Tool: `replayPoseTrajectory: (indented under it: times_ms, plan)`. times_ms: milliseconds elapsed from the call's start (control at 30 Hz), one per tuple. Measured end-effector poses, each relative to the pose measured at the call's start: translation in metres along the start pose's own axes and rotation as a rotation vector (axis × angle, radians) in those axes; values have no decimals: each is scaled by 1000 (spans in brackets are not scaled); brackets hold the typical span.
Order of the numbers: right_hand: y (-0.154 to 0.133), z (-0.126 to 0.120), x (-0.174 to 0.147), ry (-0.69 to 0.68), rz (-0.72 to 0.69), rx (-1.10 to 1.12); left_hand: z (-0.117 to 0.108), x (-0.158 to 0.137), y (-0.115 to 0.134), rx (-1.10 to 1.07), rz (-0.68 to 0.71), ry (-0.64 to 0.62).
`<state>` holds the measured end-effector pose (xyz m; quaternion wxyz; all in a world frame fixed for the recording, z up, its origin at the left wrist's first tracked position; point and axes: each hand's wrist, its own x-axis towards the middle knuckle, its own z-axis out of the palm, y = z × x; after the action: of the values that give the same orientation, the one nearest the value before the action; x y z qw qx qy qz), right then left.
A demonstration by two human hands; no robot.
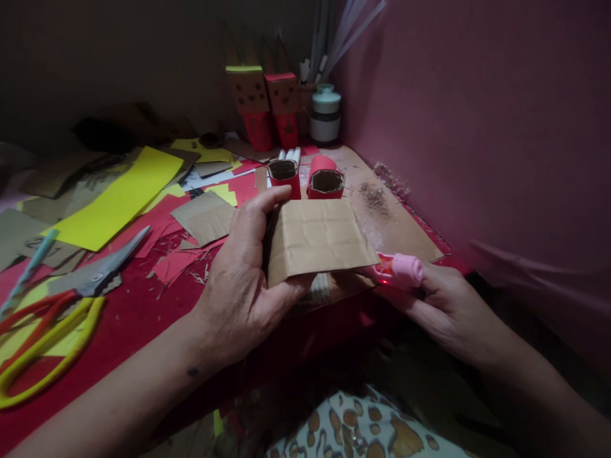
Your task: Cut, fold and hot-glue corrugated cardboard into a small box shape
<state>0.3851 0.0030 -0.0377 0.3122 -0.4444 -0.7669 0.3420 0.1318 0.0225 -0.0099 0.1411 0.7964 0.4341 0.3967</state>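
My left hand grips a folded piece of brown cardboard, fingers behind its far edge and thumb under the near side. My right hand is closed around a pink glue gun with a small red light glowing on it. The gun's front end points left, at the right side of the cardboard; its tip is hidden beneath the flap. Just beyond the cardboard, two red-covered cardboard tubes stand with open tops, the left one partly behind my left fingers.
Scissors with red and yellow handles lie at left, beside a light-blue twisted stick. Yellow paper and scraps cover the red tabletop. At the back stand two cardboard figures and a white jar. A pink wall bounds the right.
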Motion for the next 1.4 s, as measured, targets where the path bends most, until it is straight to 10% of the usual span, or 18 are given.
replayPoseTrajectory:
  times_ms: [1400]
  plan:
    - [-9, -3, -7, -37, 49, -23, 2, 2, 1, -13, 5, 9]
